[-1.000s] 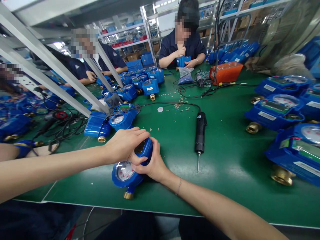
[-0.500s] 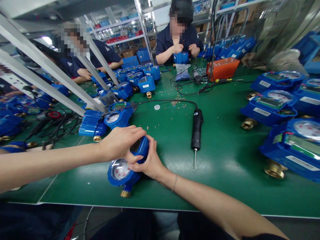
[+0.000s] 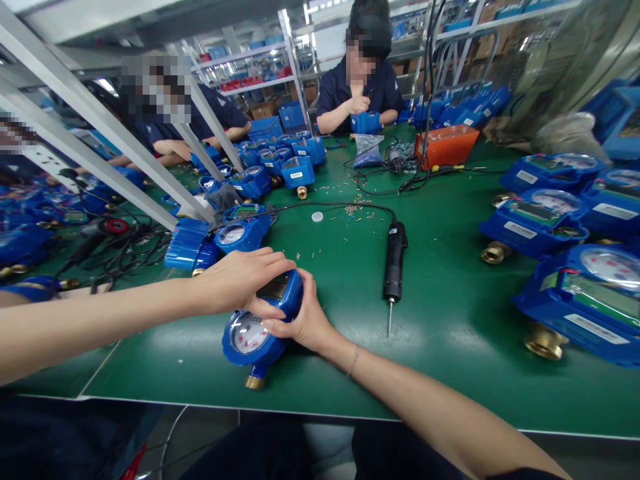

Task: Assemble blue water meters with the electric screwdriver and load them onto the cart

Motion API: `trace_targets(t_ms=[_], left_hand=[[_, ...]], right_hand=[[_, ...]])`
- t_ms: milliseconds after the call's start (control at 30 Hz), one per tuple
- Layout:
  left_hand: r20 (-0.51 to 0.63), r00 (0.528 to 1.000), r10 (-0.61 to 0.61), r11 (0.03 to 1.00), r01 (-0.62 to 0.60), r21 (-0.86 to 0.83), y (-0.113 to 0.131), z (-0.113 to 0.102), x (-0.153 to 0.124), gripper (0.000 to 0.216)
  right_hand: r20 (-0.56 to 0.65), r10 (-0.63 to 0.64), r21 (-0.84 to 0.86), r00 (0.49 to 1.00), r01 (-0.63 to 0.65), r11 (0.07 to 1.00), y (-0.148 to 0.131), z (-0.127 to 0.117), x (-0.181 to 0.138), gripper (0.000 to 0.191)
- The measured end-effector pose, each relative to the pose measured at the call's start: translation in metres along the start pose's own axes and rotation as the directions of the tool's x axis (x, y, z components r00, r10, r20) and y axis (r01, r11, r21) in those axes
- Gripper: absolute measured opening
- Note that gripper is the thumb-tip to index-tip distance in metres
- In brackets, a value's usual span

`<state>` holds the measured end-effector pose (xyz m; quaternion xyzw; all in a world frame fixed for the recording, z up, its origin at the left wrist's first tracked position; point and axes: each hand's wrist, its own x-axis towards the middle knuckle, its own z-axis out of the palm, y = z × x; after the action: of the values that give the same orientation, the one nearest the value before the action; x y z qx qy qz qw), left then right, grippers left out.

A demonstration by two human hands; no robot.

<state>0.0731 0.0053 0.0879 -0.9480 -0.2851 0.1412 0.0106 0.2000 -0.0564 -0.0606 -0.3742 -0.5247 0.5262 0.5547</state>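
Observation:
A blue water meter [image 3: 255, 333] with a round dial and a brass fitting lies on the green table [image 3: 450, 320] in front of me. My left hand [image 3: 240, 280] rests over its upper housing, fingers curled round it. My right hand [image 3: 300, 320] grips the housing from the right, thumb pressed on its side. A black electric screwdriver [image 3: 394, 263] lies on the table to the right of my hands, tip pointing toward me.
Several blue meters [image 3: 550, 220] stand at the right, and more [image 3: 240, 233] sit at the left and middle back. Small screws [image 3: 357, 210] are scattered mid-table. An orange tray [image 3: 447, 145] and cables lie at the back. Other people work across the table. Metal frame bars [image 3: 100, 147] cross the left.
Both hands have stayed on the meter and turned it slightly; its display now shows more under my left hand. The view has shifted a little.

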Motion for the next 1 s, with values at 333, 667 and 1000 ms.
trace_targets(t_ms=[333, 667, 1000], left_hand=[[-0.019, 0.996, 0.084, 0.992, -0.082, 0.098, -0.008, 0.0, 0.011, 0.054], [-0.056, 0.997, 0.043, 0.999, -0.042, 0.026, -0.012, 0.006, 0.01, 0.05], [-0.335, 0.843, -0.422, 0.77, 0.138, -0.623, -0.005, 0.046, -0.039, 0.07]], right_hand=[[0.109, 0.011, -0.035, 0.994, -0.007, 0.999, -0.003, -0.004, 0.012, 0.095], [0.108, 0.067, -0.032, 0.992, -0.064, 0.997, -0.004, -0.003, 0.017, 0.092], [0.464, 0.187, 0.103, 0.866, -0.263, 0.959, -0.033, -0.034, 0.028, 0.088]])
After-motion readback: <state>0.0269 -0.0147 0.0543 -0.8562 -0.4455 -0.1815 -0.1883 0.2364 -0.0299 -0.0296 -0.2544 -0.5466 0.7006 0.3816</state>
